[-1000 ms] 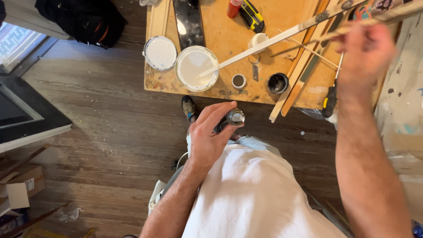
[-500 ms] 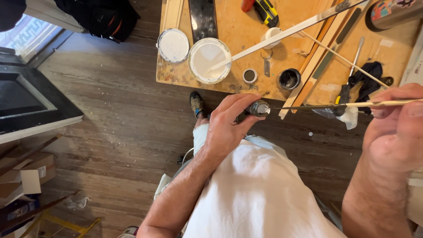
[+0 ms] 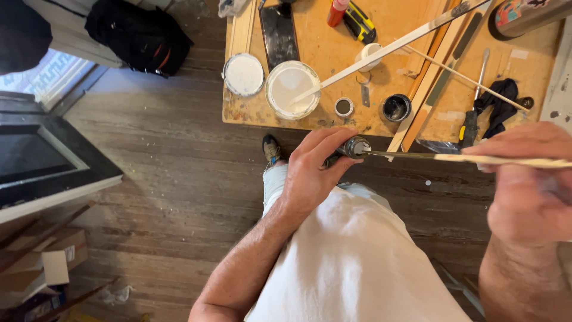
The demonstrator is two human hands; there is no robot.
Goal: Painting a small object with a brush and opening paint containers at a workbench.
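Since the earlier picture, the thin wooden stick [image 3: 476, 159] has swung in so that its dark tip now meets the mouth of the small dark bottle [image 3: 353, 147], where before it stopped short of it. The bottle sits in the left hand [image 3: 313, 173], fingers wrapped closed around it, so only its neck and rim show; its body is hidden by the palm. The right hand [image 3: 527, 179] is closed in a pinch on the stick's pale end, but it is large, blurred and cut off by the right edge, so the exact finger grip is hard to make out. Both hands are held in front of the person's white shirt [image 3: 351, 262], just below the near edge of the wooden table [image 3: 333, 48].

On the table, an open tub of white paint [image 3: 292, 89] holds a long pale stirring strip [image 3: 387, 50], with its round white lid [image 3: 243, 74] beside it. A small black pot [image 3: 395, 108] and a tiny round cap [image 3: 344, 107] stand near the front edge. A black cloth [image 3: 500, 104] lies to the right. One shoe [image 3: 271, 149] shows on the wooden floor [image 3: 167, 167]. A black bag [image 3: 138, 36] lies at the upper left.
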